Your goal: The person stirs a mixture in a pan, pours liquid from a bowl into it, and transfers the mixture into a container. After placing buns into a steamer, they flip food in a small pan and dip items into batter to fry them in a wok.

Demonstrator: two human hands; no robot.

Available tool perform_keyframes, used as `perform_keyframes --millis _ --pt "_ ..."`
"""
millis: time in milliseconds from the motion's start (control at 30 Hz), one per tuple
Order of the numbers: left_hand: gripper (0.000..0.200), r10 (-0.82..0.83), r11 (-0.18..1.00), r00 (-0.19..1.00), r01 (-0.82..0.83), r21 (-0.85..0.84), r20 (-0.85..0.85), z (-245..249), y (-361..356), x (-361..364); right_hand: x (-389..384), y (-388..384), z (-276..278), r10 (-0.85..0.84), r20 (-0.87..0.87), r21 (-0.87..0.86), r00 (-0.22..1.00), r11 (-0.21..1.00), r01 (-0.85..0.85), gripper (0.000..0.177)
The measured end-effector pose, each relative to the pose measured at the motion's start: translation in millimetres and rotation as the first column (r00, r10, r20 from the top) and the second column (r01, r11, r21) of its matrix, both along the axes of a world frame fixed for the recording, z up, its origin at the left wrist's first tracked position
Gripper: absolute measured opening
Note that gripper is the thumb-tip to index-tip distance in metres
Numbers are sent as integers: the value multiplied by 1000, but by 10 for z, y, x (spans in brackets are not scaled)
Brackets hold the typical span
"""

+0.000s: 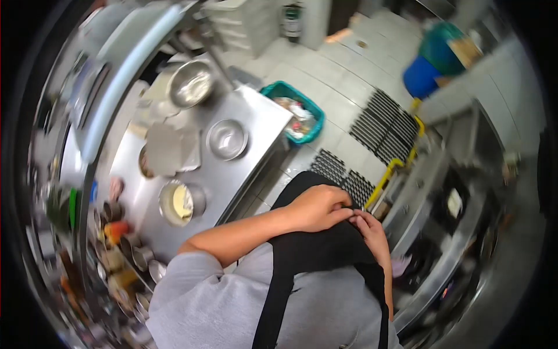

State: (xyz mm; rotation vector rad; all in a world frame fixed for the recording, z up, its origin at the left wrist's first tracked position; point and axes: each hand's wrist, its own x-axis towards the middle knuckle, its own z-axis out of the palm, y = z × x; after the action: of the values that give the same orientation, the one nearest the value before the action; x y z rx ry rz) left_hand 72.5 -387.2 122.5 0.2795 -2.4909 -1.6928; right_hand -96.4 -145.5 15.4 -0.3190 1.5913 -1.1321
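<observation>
In front of my black apron (325, 250), both hands meet with their fingertips touching. My left hand (319, 207) reaches across from the left, its fingers curled and pressed together. My right hand (370, 230) comes up from the right side, thumb and fingers pinched against the left fingertips. Whatever they grip, if anything, is too small or hidden to make out. Left of my hands, on the steel table (250, 110), stand a pot (200, 195) with a pale yellow mass inside and a metal bowl (227, 139).
A larger bowl (190, 84) with white contents stands farther back. Beyond the table's corner sits a teal bin (317, 110) of refuse. Black slatted mats (386, 125) lie on the tiled floor. A stove with a yellow pipe (381, 186) runs along the right.
</observation>
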Motion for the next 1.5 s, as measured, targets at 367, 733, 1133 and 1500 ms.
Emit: perform_keyframes --millis 367,733,1133,1500 --pt "33 806 560 448 -788 -256 386 -1100 -192 1036 -1344 -679 -435 290 -112 -18 950 956 -294 45" --pt "58 734 -244 174 -834 495 656 -2529 -548 2247 -2701 626 -1344 -903 62 23 426 428 904 25" --pt "55 796 -568 -307 -676 469 522 -2292 -1460 1559 -2671 202 -1613 -535 417 173 735 840 514 15" --pt "25 918 -373 -136 -609 700 372 -1293 -1431 2121 -1779 -234 -2072 153 -40 257 987 956 -138 18"
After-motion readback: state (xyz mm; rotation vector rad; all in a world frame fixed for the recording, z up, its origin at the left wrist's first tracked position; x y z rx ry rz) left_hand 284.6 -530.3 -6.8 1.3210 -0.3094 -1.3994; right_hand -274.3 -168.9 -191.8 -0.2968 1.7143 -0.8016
